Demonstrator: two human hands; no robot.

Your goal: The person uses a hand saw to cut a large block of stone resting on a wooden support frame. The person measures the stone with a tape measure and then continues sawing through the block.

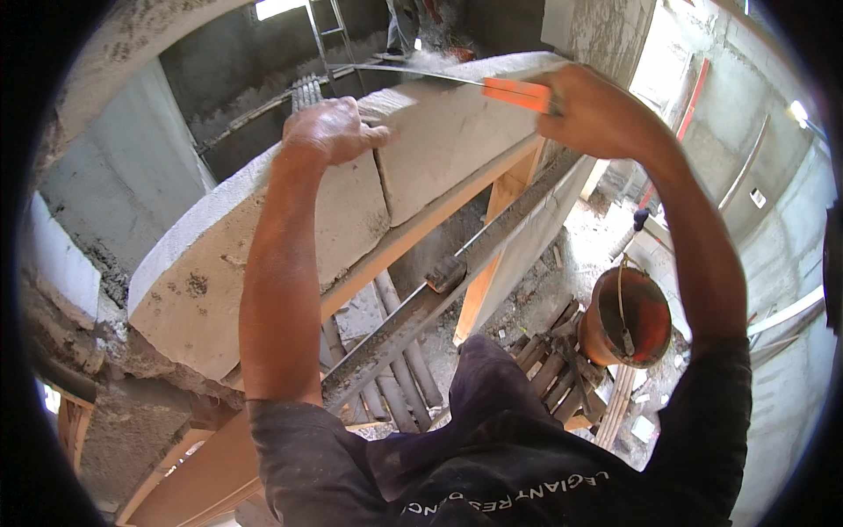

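The right hand [581,110] grips the orange-handled saw [516,94], its blade extending leftward from the fingers. The left hand [327,132] is curled; whether its fingers grip the stone block [349,211] beneath them cannot be determined.

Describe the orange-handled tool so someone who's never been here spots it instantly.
Find the big arc of pale stone blocks crossing the picture. Near its upper right end, the right hand holds the orange-handled tool. Unlike the pale stone beside it, it has a bright orange handle and a long, thin blade reaching left.
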